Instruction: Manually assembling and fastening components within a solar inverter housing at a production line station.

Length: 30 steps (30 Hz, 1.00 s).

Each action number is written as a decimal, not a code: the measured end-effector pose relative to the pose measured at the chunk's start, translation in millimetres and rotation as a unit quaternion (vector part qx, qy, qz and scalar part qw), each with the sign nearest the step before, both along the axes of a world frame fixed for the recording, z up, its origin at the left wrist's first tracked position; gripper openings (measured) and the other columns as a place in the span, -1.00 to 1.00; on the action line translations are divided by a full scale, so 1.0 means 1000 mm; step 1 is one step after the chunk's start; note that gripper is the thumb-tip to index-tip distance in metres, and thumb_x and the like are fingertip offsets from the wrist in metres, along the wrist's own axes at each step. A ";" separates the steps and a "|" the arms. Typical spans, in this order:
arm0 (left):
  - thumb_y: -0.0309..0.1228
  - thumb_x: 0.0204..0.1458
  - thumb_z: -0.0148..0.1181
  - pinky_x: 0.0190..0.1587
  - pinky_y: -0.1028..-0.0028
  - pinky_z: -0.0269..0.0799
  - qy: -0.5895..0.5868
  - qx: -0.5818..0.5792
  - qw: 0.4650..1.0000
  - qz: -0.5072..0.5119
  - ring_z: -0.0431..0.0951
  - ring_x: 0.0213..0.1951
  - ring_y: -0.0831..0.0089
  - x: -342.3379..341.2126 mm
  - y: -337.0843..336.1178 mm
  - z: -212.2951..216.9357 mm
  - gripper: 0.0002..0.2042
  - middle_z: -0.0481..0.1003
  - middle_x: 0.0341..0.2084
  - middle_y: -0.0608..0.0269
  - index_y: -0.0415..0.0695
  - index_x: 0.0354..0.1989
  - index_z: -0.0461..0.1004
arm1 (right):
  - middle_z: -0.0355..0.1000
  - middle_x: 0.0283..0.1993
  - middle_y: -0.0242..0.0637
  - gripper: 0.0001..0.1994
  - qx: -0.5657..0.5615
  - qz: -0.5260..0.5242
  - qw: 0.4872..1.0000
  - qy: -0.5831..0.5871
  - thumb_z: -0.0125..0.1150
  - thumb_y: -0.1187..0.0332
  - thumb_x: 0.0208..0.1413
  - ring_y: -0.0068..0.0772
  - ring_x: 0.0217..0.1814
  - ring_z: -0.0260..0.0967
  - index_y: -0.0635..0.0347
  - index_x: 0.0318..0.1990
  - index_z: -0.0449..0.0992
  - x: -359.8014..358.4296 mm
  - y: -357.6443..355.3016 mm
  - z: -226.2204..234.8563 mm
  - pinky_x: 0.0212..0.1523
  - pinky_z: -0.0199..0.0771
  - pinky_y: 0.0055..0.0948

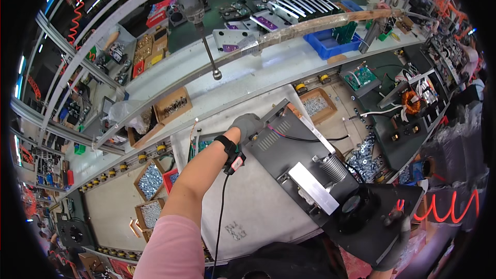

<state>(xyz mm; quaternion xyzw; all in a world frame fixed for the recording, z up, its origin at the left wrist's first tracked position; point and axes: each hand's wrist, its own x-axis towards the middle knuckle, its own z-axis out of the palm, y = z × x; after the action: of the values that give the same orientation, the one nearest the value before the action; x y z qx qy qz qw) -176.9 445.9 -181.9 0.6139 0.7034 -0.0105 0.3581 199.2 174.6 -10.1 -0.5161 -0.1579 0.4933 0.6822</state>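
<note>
A dark metal chassis (289,150) with vent slots, a silver heat sink, a coil and a black fan (354,206) lies tilted on the white work mat (253,212). My left hand (247,125), in a grey glove and with a black wrist strap and cord, grips the chassis's far left corner. Down at the lower right, my gloved right hand (395,237) holds the chassis's near edge beside the fan. A black cable (310,138) runs across the top of the chassis.
Cardboard boxes of screws (151,180) sit left of the mat, and another box (316,104) stands behind the chassis. A powered screwdriver (192,5) hangs overhead. A blue bin (330,41), circuit boards and loose washers (364,152) lie on the bench to the right.
</note>
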 end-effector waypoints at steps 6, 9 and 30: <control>-0.21 0.01 0.03 -0.07 0.36 0.42 -0.137 0.084 0.987 0.023 0.54 -0.16 0.19 -0.014 -0.053 0.015 -0.61 0.54 -0.18 0.03 -0.10 -0.03 0.50 | 0.21 -0.50 -0.50 -0.72 -0.022 -0.021 1.000 -0.002 -0.02 0.21 0.24 -0.66 -0.44 0.16 0.15 -0.01 0.39 -0.028 0.014 0.008 -0.24 0.32 -0.57; -0.20 0.03 0.04 -0.04 0.36 0.41 -0.108 0.176 0.976 -0.066 0.53 -0.12 0.20 -0.032 -0.105 0.013 -0.63 0.53 -0.14 0.08 -0.06 -0.02 0.50 | 0.32 -0.44 -0.42 -0.69 -0.070 0.072 0.992 -0.073 -0.03 0.13 0.23 -0.53 -0.30 0.30 0.19 -0.12 0.43 -0.059 0.004 0.006 -0.11 0.33 -0.49; -0.33 -0.10 0.23 -0.15 0.36 0.46 -0.329 0.175 0.922 -0.105 0.54 -0.21 0.18 -0.021 -0.366 0.071 -0.56 0.51 -0.25 0.17 -0.03 0.04 0.46 | 0.50 -0.33 -0.30 -0.74 -0.239 0.444 0.838 -0.208 0.14 0.27 0.14 -0.50 -0.36 0.45 0.29 -0.15 0.50 -0.021 0.058 -0.192 -0.33 0.42 -0.54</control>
<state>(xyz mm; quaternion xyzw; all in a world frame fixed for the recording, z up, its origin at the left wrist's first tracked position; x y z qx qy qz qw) -198.1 80.0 -111.1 0.7060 0.4677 0.2783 0.4532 177.8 232.5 -201.8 -0.6281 -0.3858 0.6467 0.1960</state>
